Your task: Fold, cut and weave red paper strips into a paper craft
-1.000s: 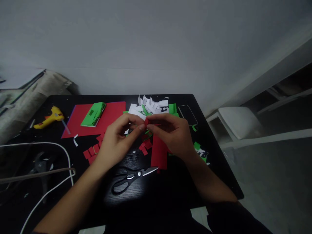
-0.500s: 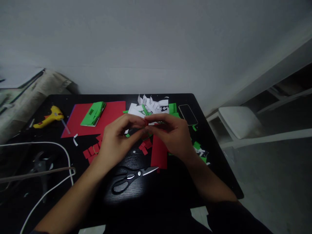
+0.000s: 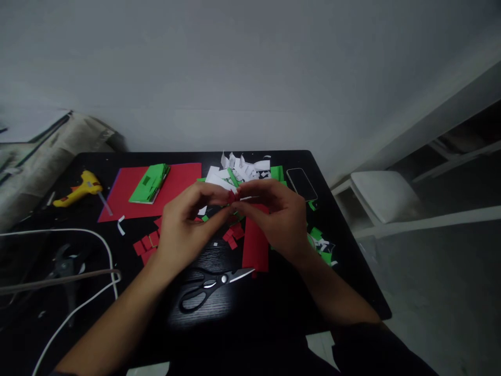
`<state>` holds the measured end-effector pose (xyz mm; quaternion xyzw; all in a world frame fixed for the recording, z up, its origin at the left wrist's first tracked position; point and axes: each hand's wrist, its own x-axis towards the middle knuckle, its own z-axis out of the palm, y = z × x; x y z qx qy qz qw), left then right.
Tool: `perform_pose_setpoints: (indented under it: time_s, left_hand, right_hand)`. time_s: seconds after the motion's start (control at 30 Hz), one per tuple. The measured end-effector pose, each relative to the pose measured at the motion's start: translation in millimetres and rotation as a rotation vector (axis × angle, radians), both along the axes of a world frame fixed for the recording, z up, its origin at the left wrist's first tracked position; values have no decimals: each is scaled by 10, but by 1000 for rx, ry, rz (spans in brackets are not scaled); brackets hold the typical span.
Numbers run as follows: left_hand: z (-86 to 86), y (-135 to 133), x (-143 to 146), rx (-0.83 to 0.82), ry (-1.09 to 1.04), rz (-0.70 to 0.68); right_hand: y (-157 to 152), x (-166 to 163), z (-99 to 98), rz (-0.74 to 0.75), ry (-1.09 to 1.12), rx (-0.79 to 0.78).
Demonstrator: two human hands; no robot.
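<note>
Both my hands meet above the middle of the black table (image 3: 274,308). My left hand (image 3: 187,224) and my right hand (image 3: 278,214) pinch one small red paper piece (image 3: 232,197) between their fingertips. Under my right hand lies a red paper strip (image 3: 256,245). Several small red paper squares (image 3: 146,244) lie to the left of my left wrist, and more (image 3: 234,235) lie between my hands. Black scissors (image 3: 209,287) rest on the table just in front of my hands.
A red sheet (image 3: 176,183) with a green folded stack (image 3: 151,183) lies at the back left, near a yellow glue gun (image 3: 80,189). White and green scraps (image 3: 242,169) and a phone (image 3: 302,184) sit at the back. A white cable (image 3: 97,292) curves at the left. A white stool (image 3: 381,196) stands to the right.
My fingertips have drawn closer together around the small red piece and shifted slightly left. Nothing else on the table has moved.
</note>
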<state>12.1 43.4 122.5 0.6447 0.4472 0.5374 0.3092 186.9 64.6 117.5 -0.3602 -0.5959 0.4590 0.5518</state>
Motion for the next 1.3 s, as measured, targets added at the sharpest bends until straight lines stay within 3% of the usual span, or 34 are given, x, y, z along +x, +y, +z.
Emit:
perform_pose_setpoints:
  time_s: [0.5, 0.87, 1.3]
  left_hand:
    - [-30, -35, -3, 34, 20, 71]
    - [21, -54, -11, 29, 51, 97]
    - [-43, -26, -18, 15, 141, 154]
  right_hand:
    - [-34, -38, -10, -128, -68, 109]
    - [-42, -23, 17, -98, -60, 41]
    - [-47, -34, 27, -86, -124, 61]
